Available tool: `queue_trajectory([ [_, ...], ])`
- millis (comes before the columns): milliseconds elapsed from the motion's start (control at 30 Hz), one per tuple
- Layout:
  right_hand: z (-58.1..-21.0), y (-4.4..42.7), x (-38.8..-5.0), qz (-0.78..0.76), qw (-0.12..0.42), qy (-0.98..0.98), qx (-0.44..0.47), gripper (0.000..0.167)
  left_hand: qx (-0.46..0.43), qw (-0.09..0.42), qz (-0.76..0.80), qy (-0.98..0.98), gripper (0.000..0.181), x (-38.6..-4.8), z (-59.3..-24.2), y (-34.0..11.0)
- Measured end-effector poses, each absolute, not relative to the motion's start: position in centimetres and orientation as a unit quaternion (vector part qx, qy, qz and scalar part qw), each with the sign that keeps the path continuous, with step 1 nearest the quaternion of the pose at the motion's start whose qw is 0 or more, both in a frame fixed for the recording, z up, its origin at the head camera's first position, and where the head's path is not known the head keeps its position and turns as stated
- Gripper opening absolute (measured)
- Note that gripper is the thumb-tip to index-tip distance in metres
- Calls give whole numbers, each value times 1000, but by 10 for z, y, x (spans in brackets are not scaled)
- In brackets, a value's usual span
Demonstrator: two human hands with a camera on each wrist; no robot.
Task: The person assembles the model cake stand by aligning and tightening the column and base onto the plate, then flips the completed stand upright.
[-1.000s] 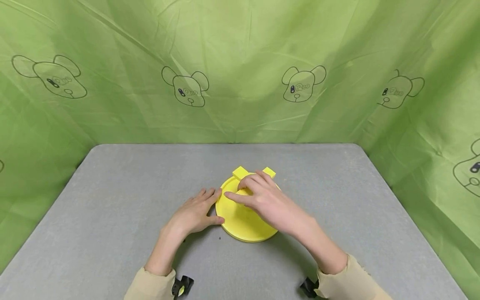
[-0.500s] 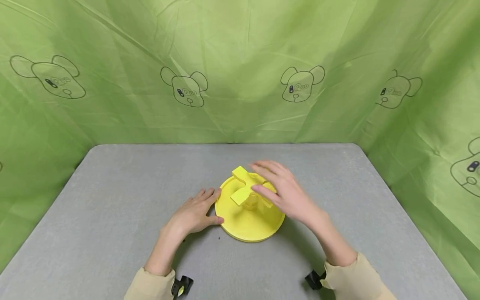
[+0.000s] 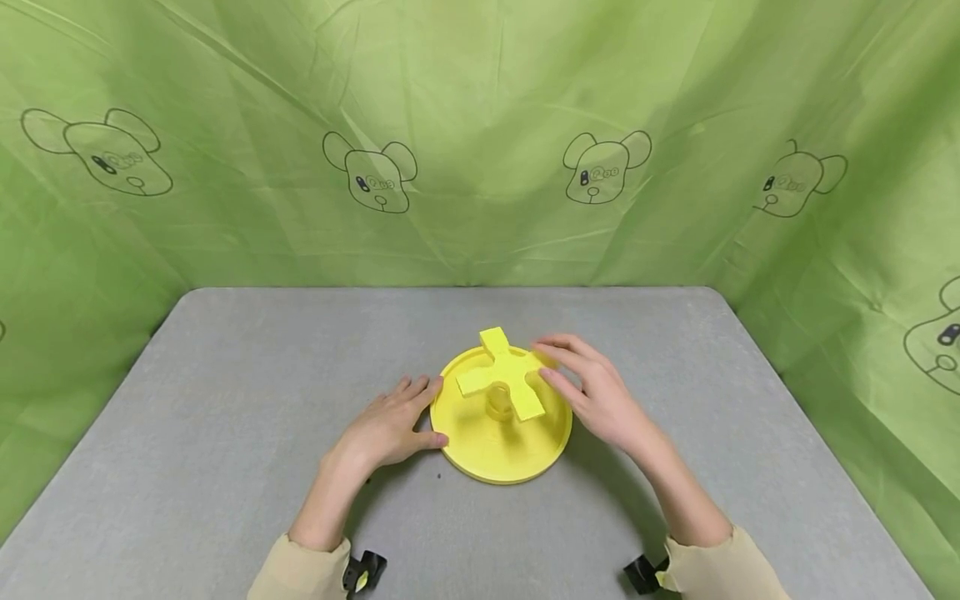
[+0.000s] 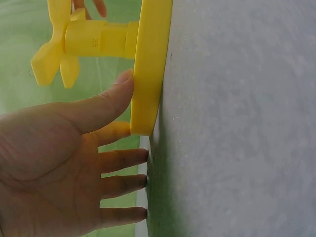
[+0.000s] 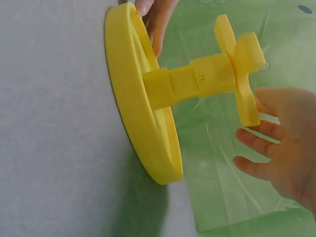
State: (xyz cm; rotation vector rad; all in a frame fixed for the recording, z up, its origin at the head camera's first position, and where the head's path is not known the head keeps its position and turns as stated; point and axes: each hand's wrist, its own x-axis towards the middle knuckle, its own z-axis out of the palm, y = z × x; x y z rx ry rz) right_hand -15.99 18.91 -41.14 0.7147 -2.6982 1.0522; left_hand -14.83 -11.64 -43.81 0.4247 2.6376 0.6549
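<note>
A yellow round disc [image 3: 498, 460] lies on the table with a stepped post [image 5: 185, 81] rising from its middle. On top of the post sits a yellow four-armed cross-shaped handle [image 3: 512, 371]. My left hand [image 3: 386, 425] rests at the disc's left side. In the left wrist view its thumb and index finger touch the rim, while the other straight fingertips rest on the table. At the handle's right arm is my right hand [image 3: 596, 396], fingers loosely bent. The right wrist view shows its fingertips beside one arm of the handle; contact is hard to tell.
The grey table [image 3: 300, 350] extends around the disc on all sides. Green cloth [image 3: 480, 225] with mouse-head drawings hangs behind and at both sides. Small dark specks [image 3: 439, 476] lie near the disc. Black wrist devices [image 3: 367, 573] show at the sleeves.
The right hand has moved from over the handle to its right side, uncovering it. The handle has turned somewhat clockwise as seen from above. The left hand and disc have stayed put.
</note>
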Motion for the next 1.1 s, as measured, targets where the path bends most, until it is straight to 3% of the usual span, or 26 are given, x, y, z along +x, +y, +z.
queue_trajectory([
  [400, -415, 199, -143, 357, 107, -901, 223, 32, 149, 195, 232, 941, 86, -150, -438, -116],
  [900, -414, 195, -133, 371, 106, -883, 265, 40, 149, 199, 232, 940, 85, -148, -435, -117],
  [1100, -414, 190, -132, 399, 133, -864, 276, 30, 149, 197, 230, 941, 84, -149, -437, -116],
])
